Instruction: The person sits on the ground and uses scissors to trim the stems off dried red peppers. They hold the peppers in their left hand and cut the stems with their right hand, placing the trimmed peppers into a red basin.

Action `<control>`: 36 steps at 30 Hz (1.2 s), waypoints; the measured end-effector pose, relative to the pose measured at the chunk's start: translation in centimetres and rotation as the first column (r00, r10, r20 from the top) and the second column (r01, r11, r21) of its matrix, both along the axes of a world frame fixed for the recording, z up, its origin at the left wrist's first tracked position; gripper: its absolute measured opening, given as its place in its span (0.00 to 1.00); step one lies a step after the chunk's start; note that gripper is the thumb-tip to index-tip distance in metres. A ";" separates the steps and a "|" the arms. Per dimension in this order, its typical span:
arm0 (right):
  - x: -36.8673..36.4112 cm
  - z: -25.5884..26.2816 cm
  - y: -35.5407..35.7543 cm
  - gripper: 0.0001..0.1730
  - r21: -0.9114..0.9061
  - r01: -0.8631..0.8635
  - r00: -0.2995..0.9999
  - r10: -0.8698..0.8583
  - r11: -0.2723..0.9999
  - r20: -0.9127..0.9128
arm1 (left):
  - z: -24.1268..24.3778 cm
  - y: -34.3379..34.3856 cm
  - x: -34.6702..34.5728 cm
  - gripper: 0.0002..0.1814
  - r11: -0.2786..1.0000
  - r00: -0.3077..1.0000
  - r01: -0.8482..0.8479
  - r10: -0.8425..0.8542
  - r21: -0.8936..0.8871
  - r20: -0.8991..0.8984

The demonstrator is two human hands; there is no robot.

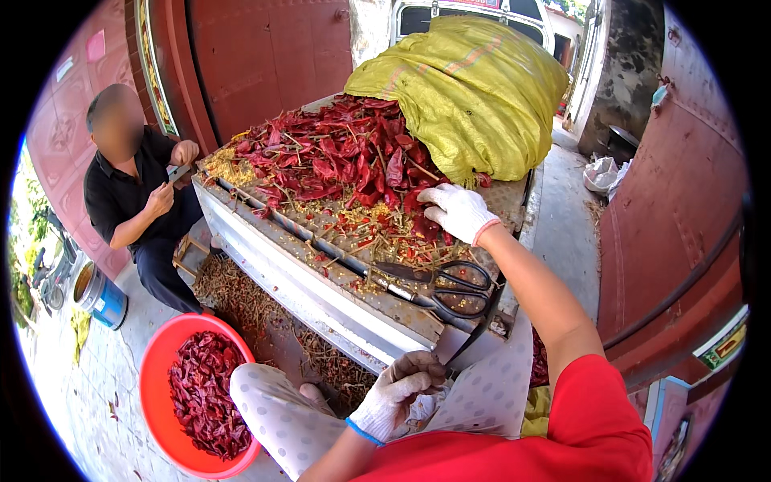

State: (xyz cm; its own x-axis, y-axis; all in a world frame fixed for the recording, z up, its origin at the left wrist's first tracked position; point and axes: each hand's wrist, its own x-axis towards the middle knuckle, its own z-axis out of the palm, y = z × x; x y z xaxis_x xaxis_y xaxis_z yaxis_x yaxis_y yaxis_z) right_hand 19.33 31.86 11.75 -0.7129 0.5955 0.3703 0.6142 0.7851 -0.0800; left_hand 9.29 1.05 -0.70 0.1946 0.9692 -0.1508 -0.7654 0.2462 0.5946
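My right hand [456, 211], in a white knitted glove, reaches onto the near right edge of a heap of dried red chili peppers [343, 153], touching peppers with its fingers spread a little; whether it grips one is unclear. My left hand [402, 391], in a glove with darkened fingers, is raised over my lap in front of the platform's edge, its fingers curled; a dark, thin strip or blade shows by its fingertips, and I cannot tell whether it is held. Black-handled scissors [461, 289] lie on the platform [313, 325] among stem bits and yellow seeds.
A yellow woven sack [464, 96] covers the back of the heap. Down at the left, a red plastic basin [150, 373] holds chili peppers, beside stem debris [271, 319] on the floor. Another person [144, 181] sits at the platform's left end, near a blue bucket [108, 304].
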 end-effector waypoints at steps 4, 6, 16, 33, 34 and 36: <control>0.8 0.3 -0.8 0.16 0.021 -0.013 0.999 0.013 1.000 0.035 | 0.4 -0.1 0.1 0.17 0.999 1.000 -0.009 0.009 0.044 -0.007; 1.4 0.2 -0.2 0.16 0.072 -0.087 0.993 0.081 0.994 0.082 | 0.6 0.0 0.0 0.17 0.998 1.000 -0.013 0.014 0.065 -0.014; 2.5 0.3 -2.3 0.16 0.066 -0.133 0.984 0.123 0.989 0.131 | 2.6 0.1 1.0 0.18 0.998 0.999 -0.036 0.036 0.043 0.019; 3.8 -1.3 -17.5 0.17 -0.433 -0.406 0.895 0.254 0.804 -0.367 | 4.9 3.2 0.4 0.23 0.856 0.860 -0.483 0.503 0.182 -0.084; 3.6 -1.0 -16.3 0.18 -0.377 -0.368 0.903 0.229 0.850 -0.364 | 5.2 3.5 0.7 0.21 0.829 0.838 -0.525 0.543 0.191 -0.055; 3.0 -0.1 -13.2 0.20 -0.217 -0.157 0.937 0.076 0.964 -0.341 | 6.1 3.9 0.5 0.19 0.853 0.877 -0.480 0.470 0.206 0.098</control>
State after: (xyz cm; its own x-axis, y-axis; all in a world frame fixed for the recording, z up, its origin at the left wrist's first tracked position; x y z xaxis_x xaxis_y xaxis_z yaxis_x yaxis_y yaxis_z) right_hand 22.30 18.62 11.69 -0.6457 0.6149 0.4526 0.4275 0.7823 -0.4530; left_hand 9.81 4.92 5.44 -0.2966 0.9523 0.0724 -0.7816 -0.2856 0.5546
